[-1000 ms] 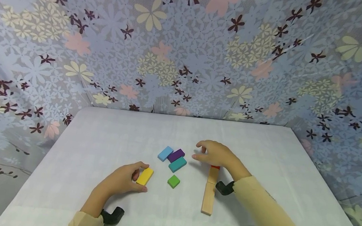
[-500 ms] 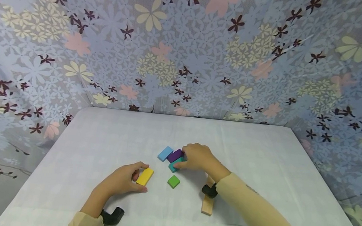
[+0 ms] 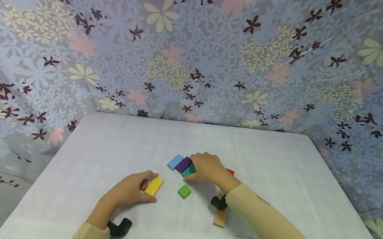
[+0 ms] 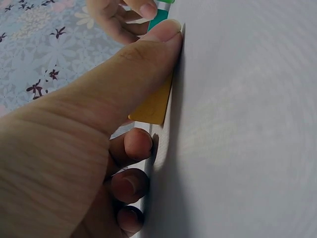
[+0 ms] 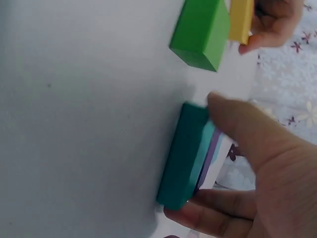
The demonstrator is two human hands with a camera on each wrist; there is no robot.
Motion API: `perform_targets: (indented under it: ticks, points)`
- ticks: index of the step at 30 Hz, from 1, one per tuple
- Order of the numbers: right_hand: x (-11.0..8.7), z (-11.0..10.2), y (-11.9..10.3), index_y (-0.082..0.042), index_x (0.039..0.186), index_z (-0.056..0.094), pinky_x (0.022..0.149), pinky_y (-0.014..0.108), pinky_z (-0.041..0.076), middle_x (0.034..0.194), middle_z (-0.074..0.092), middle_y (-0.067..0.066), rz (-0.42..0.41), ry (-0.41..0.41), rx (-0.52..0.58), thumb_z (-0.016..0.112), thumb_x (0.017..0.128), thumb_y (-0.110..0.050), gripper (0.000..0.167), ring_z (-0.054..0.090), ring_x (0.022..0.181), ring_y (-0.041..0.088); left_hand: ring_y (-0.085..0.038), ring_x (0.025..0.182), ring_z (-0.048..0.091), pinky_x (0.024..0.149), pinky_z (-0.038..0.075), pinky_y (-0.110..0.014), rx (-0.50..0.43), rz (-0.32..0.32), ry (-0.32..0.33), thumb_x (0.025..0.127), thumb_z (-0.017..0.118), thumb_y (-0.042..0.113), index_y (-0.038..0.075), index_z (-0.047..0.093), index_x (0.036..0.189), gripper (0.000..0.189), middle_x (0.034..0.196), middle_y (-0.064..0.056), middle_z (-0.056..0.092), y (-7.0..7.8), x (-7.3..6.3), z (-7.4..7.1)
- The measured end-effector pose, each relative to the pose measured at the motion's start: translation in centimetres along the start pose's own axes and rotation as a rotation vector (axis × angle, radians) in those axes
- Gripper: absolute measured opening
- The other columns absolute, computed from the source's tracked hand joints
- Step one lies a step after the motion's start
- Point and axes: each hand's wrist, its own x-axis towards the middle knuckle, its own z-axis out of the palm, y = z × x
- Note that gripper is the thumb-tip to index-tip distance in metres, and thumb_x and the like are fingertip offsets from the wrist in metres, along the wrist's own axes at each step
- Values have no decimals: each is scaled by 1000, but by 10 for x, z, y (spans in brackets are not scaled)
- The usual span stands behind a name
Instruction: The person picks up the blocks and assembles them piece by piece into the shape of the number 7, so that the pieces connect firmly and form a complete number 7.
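Observation:
My left hand (image 3: 131, 189) holds a yellow block (image 3: 154, 187) lying on the white table, thumb at its near end and a fingertip at its far end. In the left wrist view the thumb covers part of that yellow block (image 4: 154, 105). My right hand (image 3: 206, 168) grips a teal block (image 3: 188, 171); the right wrist view has the thumb at one end of the teal block (image 5: 182, 153) and fingers at the other. A purple block (image 3: 183, 165) lies right against the teal one, beside a light blue block (image 3: 175, 161). Between the hands sits a green block (image 3: 184, 191).
Under the right forearm lies a row of plain wooden blocks (image 3: 219, 218), partly hidden, with a red block (image 3: 230, 172) at its far end. Black wrist cameras (image 3: 120, 228) sit low near the tabletop (image 3: 125, 136). A flowered cloth (image 3: 196, 59) rises behind the table.
My right hand has moved left from above the red block to the teal block and closed its fingers on it. The purple block has shifted slightly left. The left hand stays on the yellow block.

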Motion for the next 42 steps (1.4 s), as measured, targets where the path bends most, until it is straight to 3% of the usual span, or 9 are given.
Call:
perform_targets:
  ticks: [4,19,34,42]
  points:
    - [-1,-1,7,-12,123,63,79,41,51,110,66,2,-5,10,0,75,78,-62,68,60,96,19,-6,70,43,63,36,-24,2,7,5,71,87,45,21,61,133,72,76,6,48,0,0,-1]
    - [1,1,14,-9,114,65,74,38,50,101,66,2,-11,30,-1,79,72,-64,70,58,87,18,-7,69,42,63,35,-24,3,8,7,71,87,45,20,60,133,72,76,6,47,-1,2,-1]
    - [5,-12,43,-12,138,55,92,48,52,136,57,9,-7,110,56,78,79,-53,75,60,117,29,-6,68,42,63,35,-24,5,-1,6,72,88,42,19,60,134,72,76,5,48,2,1,-2]
    - [11,-10,68,-14,141,53,95,49,51,135,55,8,-20,129,155,83,78,-41,75,59,115,26,-7,70,43,63,35,-25,-9,-7,-2,72,87,43,20,60,134,72,76,5,48,2,0,-1]
